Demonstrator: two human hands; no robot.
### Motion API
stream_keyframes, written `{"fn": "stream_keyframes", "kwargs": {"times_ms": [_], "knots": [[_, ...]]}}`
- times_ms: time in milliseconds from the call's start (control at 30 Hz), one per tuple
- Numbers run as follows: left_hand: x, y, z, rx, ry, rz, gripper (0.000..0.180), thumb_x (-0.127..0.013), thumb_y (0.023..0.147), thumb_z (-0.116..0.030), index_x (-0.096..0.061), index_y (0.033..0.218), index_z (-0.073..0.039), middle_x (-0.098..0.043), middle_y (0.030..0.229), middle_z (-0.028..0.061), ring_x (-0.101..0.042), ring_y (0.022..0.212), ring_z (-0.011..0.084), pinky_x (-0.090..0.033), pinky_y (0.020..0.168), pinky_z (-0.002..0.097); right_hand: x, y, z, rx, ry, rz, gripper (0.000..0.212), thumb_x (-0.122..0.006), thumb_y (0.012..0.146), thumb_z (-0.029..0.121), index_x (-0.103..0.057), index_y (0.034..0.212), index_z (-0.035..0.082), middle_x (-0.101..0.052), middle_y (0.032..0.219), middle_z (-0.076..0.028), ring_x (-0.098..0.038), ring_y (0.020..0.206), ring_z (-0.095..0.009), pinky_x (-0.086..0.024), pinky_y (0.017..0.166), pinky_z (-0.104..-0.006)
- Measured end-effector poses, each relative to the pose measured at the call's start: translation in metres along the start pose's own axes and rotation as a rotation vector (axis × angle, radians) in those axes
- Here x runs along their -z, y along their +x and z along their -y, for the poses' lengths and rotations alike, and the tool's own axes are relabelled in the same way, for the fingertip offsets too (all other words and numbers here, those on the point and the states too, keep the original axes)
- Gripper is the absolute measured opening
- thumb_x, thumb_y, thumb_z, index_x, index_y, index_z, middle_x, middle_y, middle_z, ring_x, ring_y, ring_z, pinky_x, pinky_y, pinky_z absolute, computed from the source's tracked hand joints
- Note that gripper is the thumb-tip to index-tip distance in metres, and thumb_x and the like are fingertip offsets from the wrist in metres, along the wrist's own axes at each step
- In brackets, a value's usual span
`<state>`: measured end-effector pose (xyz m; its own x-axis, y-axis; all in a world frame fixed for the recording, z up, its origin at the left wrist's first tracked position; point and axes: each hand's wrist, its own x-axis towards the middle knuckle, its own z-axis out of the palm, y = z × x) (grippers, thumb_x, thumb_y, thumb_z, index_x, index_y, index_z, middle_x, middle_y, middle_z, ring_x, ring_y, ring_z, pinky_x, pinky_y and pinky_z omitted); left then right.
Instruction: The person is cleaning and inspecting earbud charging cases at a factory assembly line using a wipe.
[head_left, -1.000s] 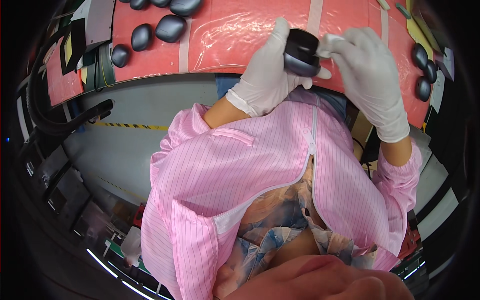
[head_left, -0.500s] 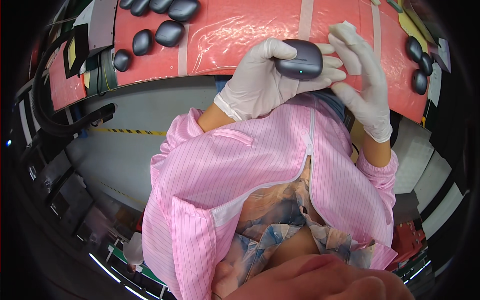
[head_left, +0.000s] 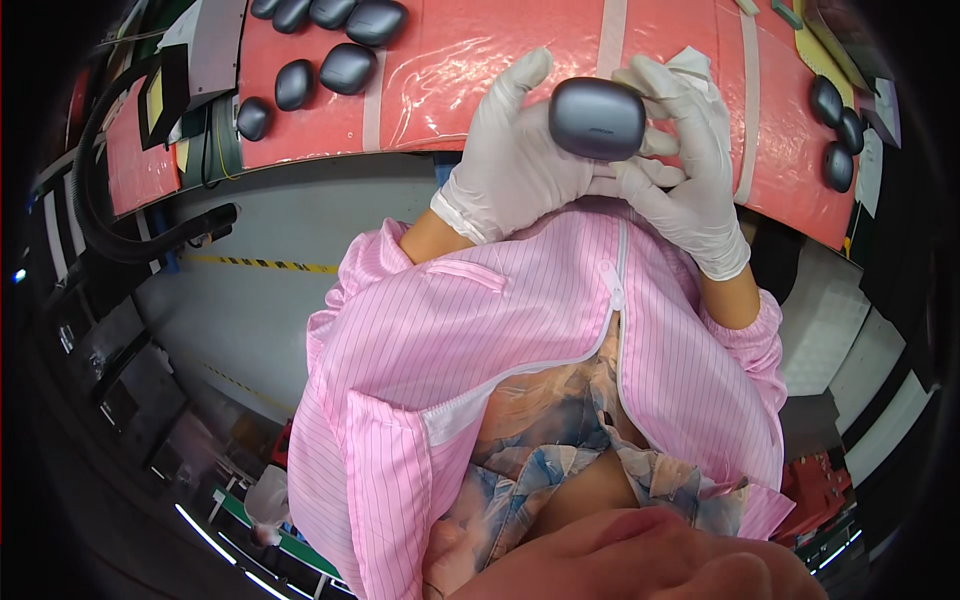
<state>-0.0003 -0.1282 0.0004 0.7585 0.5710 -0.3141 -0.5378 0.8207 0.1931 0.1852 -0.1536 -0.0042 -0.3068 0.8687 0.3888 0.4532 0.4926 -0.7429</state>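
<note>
A dark grey-blue rounded earbud case (head_left: 597, 120) is up between my two gloved hands, just over the near edge of the red-covered table. My right hand (head_left: 690, 150) grips it by its right end, fingers bent against its side. My left hand (head_left: 530, 150) lies palm up at the left end, thumb raised away from the case and fingers stretched out beneath it, partly hidden. Beside the right hand's fingers shows a crumpled white piece like a wipe (head_left: 692, 60); whether the hand holds it I cannot tell.
Several similar cases (head_left: 348, 69) lie on the red table mat (head_left: 470, 90) at the far left. Three more cases (head_left: 838, 166) sit at the right edge. A black flexible hose (head_left: 75, 180) curves along the left. Pale tape strips (head_left: 750, 100) cross the mat.
My left thumb has lifted off the case. The right hand has moved left and taken hold of its right end. The case has turned, and its small green light no longer shows.
</note>
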Motion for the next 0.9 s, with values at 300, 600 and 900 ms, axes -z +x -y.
{"fn": "stream_keyframes", "kwargs": {"times_ms": [300,600,900], "knots": [[0.006,0.007,0.018,-0.697,1.428,-0.109,0.089,-0.072,0.071,-0.001,-0.025,0.147,-0.005,-0.046,0.133,0.0161,-0.048,0.124,0.0239,-0.042,0.101,0.0336,-0.01,-0.025,-0.023,-0.152,0.219,-0.286,0.08,-0.069,0.071,-0.004,-0.034,0.144,-0.001,-0.048,0.137,-0.017,-0.05,0.124,-0.032,-0.043,0.104,-0.0402],[-0.001,-0.009,0.002,-0.502,1.58,-0.091,0.083,-0.074,0.078,-0.006,-0.028,0.147,-0.005,-0.046,0.138,0.0163,-0.049,0.124,0.0251,-0.038,0.107,0.0369,0.019,-0.021,-0.028,0.202,-0.275,-0.21,0.045,-0.071,0.07,0.001,-0.062,0.114,0.005,-0.064,0.103,-0.011,-0.062,0.09,-0.028,-0.05,0.078,-0.0349],[0.036,-0.042,-0.114,-1.064,2.381,-1.173,0.05,-0.074,0.073,-0.035,-0.061,0.108,-0.003,-0.065,0.087,0.0127,-0.062,0.087,0.0298,-0.047,0.071,0.0425,0.1,-0.054,-0.077,-0.163,-0.999,-0.28,0.033,-0.063,0.086,0.015,-0.065,0.119,0.009,-0.063,0.103,-0.014,-0.059,0.09,-0.03,-0.046,0.083,-0.0395]]}}
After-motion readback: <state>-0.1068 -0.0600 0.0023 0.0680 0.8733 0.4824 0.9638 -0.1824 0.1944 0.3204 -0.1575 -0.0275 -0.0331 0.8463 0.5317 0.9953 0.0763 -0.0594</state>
